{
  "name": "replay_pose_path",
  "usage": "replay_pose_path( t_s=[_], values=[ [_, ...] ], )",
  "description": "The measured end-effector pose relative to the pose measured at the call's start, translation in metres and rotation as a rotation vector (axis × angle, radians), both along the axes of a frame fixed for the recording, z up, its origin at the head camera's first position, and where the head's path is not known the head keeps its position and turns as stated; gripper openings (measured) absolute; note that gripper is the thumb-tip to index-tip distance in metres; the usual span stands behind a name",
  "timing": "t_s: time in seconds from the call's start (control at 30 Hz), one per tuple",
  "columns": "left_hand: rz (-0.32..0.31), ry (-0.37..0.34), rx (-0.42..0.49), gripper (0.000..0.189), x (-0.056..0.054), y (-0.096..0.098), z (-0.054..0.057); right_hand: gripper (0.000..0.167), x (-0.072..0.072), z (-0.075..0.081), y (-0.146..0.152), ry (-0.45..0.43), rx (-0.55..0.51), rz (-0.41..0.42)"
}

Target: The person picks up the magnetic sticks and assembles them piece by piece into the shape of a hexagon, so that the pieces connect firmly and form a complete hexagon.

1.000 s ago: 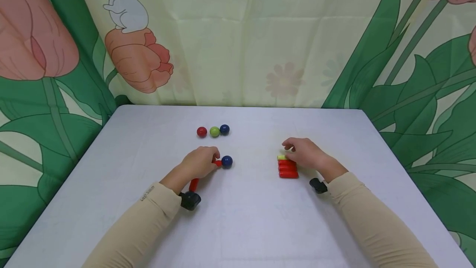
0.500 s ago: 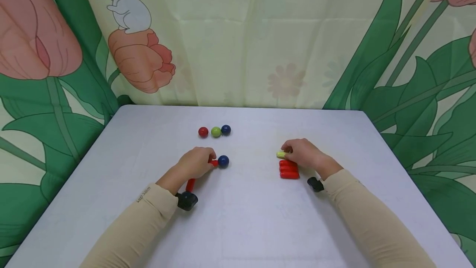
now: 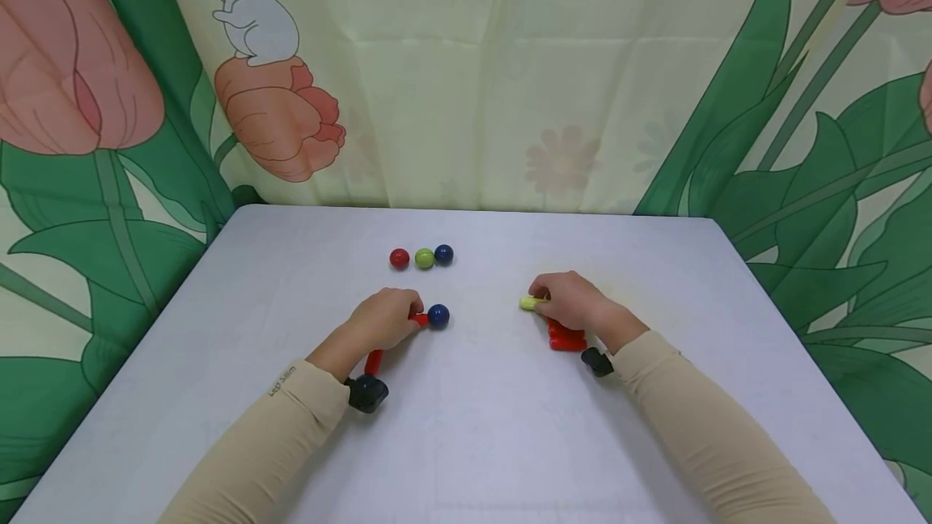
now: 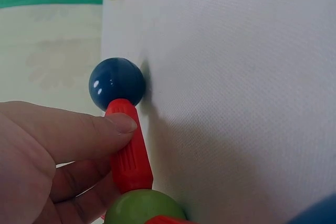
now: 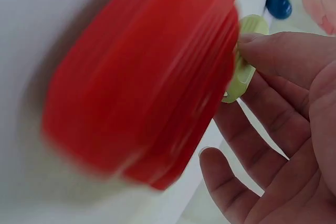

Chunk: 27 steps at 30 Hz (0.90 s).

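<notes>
In the head view my left hand (image 3: 382, 318) pinches a red ribbed magnetic rod (image 4: 128, 153) between thumb and fingers. One end of this rod meets a blue ball (image 4: 116, 82); the other meets a green ball (image 4: 142, 208), mostly hidden under the hand in the head view. A second red rod (image 3: 374, 362) runs from there toward the wrist, near another blue ball (image 4: 320, 213). My right hand (image 3: 575, 302) pinches a yellow-green rod (image 3: 531, 303), its free end pointing left. Below that hand lie several red rods (image 3: 566, 338) side by side, partly covered by it.
Farther back on the white table (image 3: 480, 427) sit a red ball (image 3: 399, 259), a green ball (image 3: 425, 258) and a blue ball (image 3: 443, 254) in a short row. A printed curtain (image 3: 451, 103) hangs behind the table's far edge.
My right hand has taken the yellow-green rod from beside the red rods and moved it left. The left hand keeps its pinch on the red rod, almost unmoved.
</notes>
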<state>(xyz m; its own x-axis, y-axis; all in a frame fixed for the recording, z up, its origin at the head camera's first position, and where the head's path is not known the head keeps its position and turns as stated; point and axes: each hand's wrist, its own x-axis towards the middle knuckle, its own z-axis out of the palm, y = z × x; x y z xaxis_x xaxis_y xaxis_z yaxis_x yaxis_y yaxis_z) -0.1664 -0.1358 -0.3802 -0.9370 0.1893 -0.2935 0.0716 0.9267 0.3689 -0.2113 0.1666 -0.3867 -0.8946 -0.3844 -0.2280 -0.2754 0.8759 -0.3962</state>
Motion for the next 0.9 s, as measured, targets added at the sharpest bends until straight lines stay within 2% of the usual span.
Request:
replay_pose_path(
  t_s=[0.23, 0.43, 0.9],
  values=[
    [-0.003, 0.01, -0.003, 0.027, 0.0, -0.001, 0.0, 0.022, 0.009, 0.004, -0.022, 0.072, -0.032, 0.118],
    [-0.009, 0.003, -0.002, 0.026, -0.001, 0.0, -0.002, 0.015, 0.014, 0.003, -0.045, 0.117, -0.034, 0.187],
    [-0.012, -0.003, -0.02, 0.023, -0.002, 0.001, -0.001, 0.015, 0.016, 0.001, -0.086, 0.059, -0.024, 0.195]
  ],
)
